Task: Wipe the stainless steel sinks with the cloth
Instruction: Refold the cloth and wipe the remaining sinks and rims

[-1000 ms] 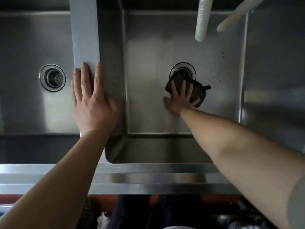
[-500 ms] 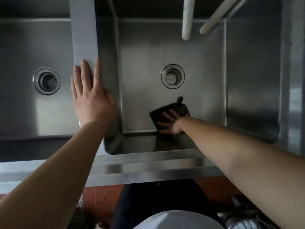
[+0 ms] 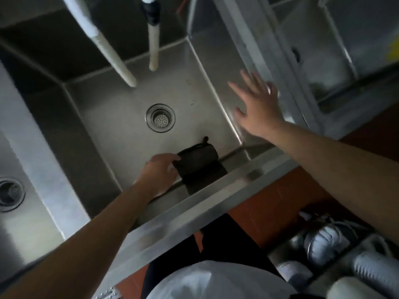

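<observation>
Hands: the left hand (image 3: 160,172) reaches down into the middle sink (image 3: 129,117), its fingers curled at the left edge of the cloth (image 3: 197,157); whether they already grip the cloth or only touch it cannot be told through the motion blur. The right hand (image 3: 258,108) is raised, fingers spread and straight, holding nothing, over the sink's right wall and near the divider (image 3: 267,67) that separates it from the next basin.

Cloth: dark, folded, lying on the sink floor against the front wall, toward the front-right corner, on the near side of the drain (image 3: 160,118) and apart from it. Its reflection shows in the front wall below it.

Other features: two pale hoses (image 3: 154,48) hang over the back of the sink. A second sink with its own drain (image 3: 9,194) lies to the left.

Step in hand, as judged: the cloth appears to be passing to the left hand, with the right apparently going to the divider for support.

Next move, as judged: a firm hold or flat press on the cloth, then strokes across floor and walls, working round the drain and under the hoses.
</observation>
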The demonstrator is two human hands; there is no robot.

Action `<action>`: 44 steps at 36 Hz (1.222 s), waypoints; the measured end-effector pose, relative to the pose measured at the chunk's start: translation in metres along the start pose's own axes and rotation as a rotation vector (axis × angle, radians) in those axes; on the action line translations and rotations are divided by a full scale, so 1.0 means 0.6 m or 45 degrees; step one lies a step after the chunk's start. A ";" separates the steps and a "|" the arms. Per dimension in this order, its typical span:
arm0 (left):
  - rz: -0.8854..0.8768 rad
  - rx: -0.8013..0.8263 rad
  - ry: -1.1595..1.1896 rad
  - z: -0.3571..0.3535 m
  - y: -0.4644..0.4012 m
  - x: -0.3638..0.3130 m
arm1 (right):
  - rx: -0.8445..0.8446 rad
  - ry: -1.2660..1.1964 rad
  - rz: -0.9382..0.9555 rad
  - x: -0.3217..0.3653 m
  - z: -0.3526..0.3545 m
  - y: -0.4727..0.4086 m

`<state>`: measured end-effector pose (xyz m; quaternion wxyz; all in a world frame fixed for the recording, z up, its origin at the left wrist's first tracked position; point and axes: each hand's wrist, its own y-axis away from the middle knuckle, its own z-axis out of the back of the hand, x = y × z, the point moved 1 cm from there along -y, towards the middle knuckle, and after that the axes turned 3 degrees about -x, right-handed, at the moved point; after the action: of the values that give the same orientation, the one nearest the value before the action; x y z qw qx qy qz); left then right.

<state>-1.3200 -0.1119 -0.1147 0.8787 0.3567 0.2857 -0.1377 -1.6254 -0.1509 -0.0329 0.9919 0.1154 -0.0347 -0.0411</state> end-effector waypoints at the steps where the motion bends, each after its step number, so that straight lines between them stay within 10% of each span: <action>1: -0.019 0.111 -0.031 -0.023 -0.026 0.000 | -0.033 0.034 0.004 -0.020 0.006 -0.002; 10: -0.758 0.748 -1.239 -0.161 -0.170 0.038 | 0.013 0.296 0.152 -0.151 -0.035 -0.048; 29: -1.075 0.452 -1.175 -0.211 -0.414 -0.086 | -0.193 0.342 0.188 -0.152 -0.068 -0.056; 36: -0.419 0.024 -1.175 -0.035 -0.580 -0.024 | -0.237 0.367 0.185 -0.152 -0.069 -0.055; 44: 0.065 0.027 -1.051 0.037 -0.667 -0.030 | -0.224 0.360 0.185 -0.152 -0.068 -0.054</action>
<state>-1.5042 -0.4098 -0.3103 0.9189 0.2876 -0.1012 -0.2505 -1.7154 -0.1651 -0.0856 0.9935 0.0301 0.1005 0.0444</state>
